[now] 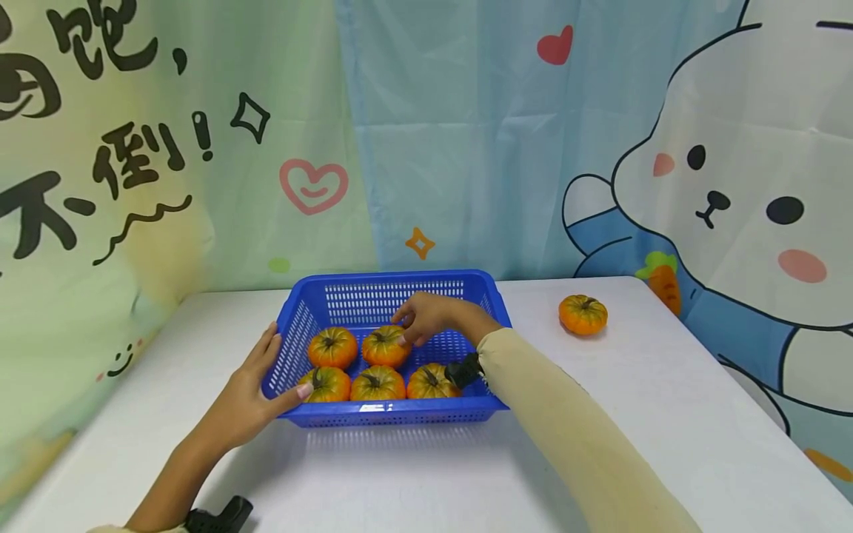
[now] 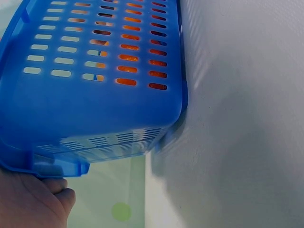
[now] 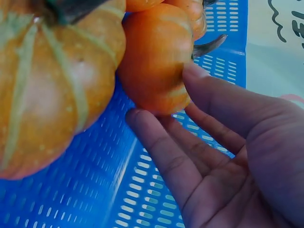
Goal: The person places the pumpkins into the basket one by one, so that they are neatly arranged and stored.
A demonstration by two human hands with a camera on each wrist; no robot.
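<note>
A blue plastic basket (image 1: 393, 414) stands on the white table with several orange-and-green pumpkins in it, two in the back row and the others along the front. My left hand (image 1: 246, 403) holds the basket's front left corner, thumb over the front rim and fingers along the left side. In the left wrist view, part of that hand (image 2: 33, 199) shows at the rim. My right hand (image 1: 429, 318) reaches inside, beside the back-row pumpkin (image 1: 385, 346) on the right. In the right wrist view its thumb touches this pumpkin (image 3: 154, 57), with fairly straight fingers at its lower side.
Another pumpkin (image 1: 583, 315) lies on the table (image 1: 666, 414) to the right of the basket. Behind the table hangs a printed curtain (image 1: 466, 148). A dark wrist camera (image 1: 464, 370) on my right arm overlaps the front right pumpkin.
</note>
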